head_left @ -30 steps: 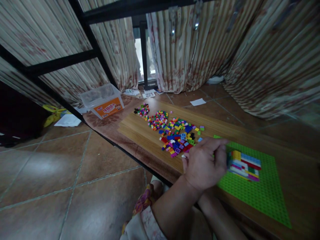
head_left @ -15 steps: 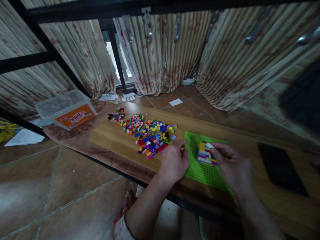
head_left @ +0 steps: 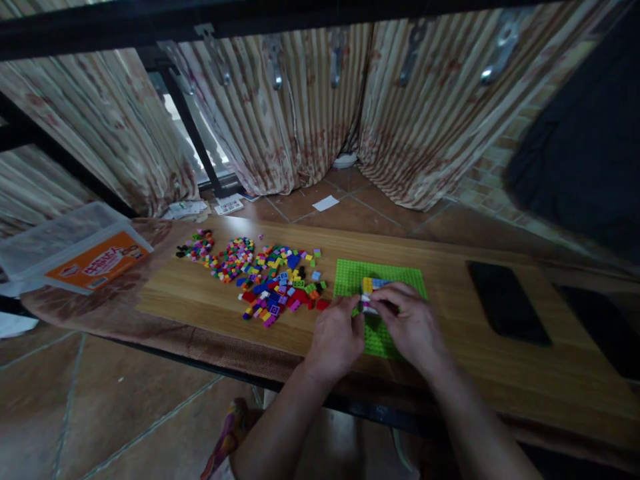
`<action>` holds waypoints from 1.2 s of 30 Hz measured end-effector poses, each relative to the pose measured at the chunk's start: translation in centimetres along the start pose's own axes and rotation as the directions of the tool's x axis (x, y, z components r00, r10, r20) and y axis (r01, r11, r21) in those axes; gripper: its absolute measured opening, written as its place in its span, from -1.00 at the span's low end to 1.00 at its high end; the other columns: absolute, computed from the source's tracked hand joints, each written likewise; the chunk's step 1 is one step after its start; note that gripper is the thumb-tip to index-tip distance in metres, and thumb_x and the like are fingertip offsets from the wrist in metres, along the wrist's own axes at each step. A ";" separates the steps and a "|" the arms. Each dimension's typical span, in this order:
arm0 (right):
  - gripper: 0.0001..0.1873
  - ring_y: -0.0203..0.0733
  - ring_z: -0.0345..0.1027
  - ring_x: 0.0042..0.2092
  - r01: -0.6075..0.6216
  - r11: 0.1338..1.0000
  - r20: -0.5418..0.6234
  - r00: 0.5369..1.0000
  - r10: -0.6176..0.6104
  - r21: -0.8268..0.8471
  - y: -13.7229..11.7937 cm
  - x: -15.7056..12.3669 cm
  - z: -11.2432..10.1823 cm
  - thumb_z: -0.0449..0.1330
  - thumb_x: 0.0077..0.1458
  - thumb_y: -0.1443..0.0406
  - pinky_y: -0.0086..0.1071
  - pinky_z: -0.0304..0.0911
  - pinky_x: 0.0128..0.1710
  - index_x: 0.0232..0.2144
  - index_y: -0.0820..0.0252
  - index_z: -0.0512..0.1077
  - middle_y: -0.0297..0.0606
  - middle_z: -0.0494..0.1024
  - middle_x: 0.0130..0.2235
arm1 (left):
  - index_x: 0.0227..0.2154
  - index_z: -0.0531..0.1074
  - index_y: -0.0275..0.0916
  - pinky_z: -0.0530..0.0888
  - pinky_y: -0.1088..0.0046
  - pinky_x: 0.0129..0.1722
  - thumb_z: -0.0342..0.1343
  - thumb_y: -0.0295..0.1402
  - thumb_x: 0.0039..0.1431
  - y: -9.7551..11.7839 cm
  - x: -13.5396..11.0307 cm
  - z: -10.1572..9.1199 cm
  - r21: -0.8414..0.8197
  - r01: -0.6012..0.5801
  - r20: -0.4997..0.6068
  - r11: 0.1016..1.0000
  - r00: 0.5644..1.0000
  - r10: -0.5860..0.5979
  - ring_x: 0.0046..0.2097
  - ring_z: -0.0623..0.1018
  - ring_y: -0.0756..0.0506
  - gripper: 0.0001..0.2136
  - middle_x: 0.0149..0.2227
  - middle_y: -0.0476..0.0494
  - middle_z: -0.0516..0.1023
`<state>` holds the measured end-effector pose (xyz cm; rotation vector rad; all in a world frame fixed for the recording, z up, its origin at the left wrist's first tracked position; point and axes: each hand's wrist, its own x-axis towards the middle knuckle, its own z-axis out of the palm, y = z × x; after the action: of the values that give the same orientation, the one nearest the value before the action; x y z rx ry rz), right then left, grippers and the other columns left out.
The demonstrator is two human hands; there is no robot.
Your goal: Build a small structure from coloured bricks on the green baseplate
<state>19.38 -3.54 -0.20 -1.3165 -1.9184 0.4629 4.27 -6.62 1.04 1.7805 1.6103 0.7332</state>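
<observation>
A small structure of multicoloured building bricks (head_left: 369, 285) stands on the green studded baseplate (head_left: 385, 343), with yellow and light blue bricks on its top. My right hand (head_left: 413, 323) reaches over the structure from the right, thumb and forefinger pinched at a small white building brick (head_left: 365, 299). My left hand (head_left: 336, 339) is at the structure's left side, fingers curled and fingertips close to those of the right. Whatever the left fingers hold is too small and hidden to make out. Both hands cover much of the structure's lower and right side.
Loose coloured bricks (head_left: 273, 283) lie in heaps on the wooden board (head_left: 195, 300) left of the baseplate. A clear plastic tub (head_left: 30, 250) with an orange label stands at the far left. A black phone-like slab (head_left: 507, 300) lies to the right, with another dark flat object (head_left: 595, 327) beyond.
The view has turned right, so the scene sits further left. My right hand has moved left across the structure, from its right edge to its left side, bringing both hands' fingertips together.
</observation>
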 end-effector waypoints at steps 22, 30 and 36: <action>-0.80 -0.16 0.39 -0.25 -0.037 0.999 -0.035 0.999 0.038 0.012 0.5 0.2 0.0 0.17 0.11 0.35 -0.27 0.28 -0.19 -0.50 0.08 0.55 -0.28 0.53 -0.37 | 0.09 0.35 -0.27 0.44 0.25 0.03 -0.08 -0.45 0.22 0.3 0.1 0.6 0.095 -0.028 0.062 0.995 0.998 0.022 -0.02 0.51 -0.19 -0.62 -0.02 -0.27 0.48; -0.80 -0.17 0.42 -0.27 -0.062 0.998 -0.019 0.998 0.062 0.029 0.1 0.3 -0.2 0.16 0.08 0.35 -0.27 0.29 -0.19 -0.49 0.09 0.56 -0.27 0.55 -0.37 | 0.07 0.36 -0.24 0.44 0.29 0.02 -0.07 -0.45 0.22 0.1 0.1 0.6 0.080 -0.036 0.053 0.996 0.998 0.032 -0.03 0.52 -0.15 -0.64 -0.01 -0.24 0.48; -0.81 -0.20 0.42 -0.34 -0.174 0.961 -0.252 0.941 0.227 0.215 0.5 0.4 -1.0 0.18 0.08 0.20 -0.32 0.31 -0.31 -0.38 0.14 0.57 -0.26 0.58 -0.36 | 0.04 0.39 -0.28 0.44 0.28 0.03 -0.05 -0.46 0.21 -0.2 0.5 0.5 0.050 -0.009 0.011 0.999 1.000 0.008 -0.03 0.51 -0.15 -0.65 -0.03 -0.26 0.51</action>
<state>20.33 -3.07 0.25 -1.3782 -1.4813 0.5212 4.61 -6.12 0.56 1.8250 1.6283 0.6915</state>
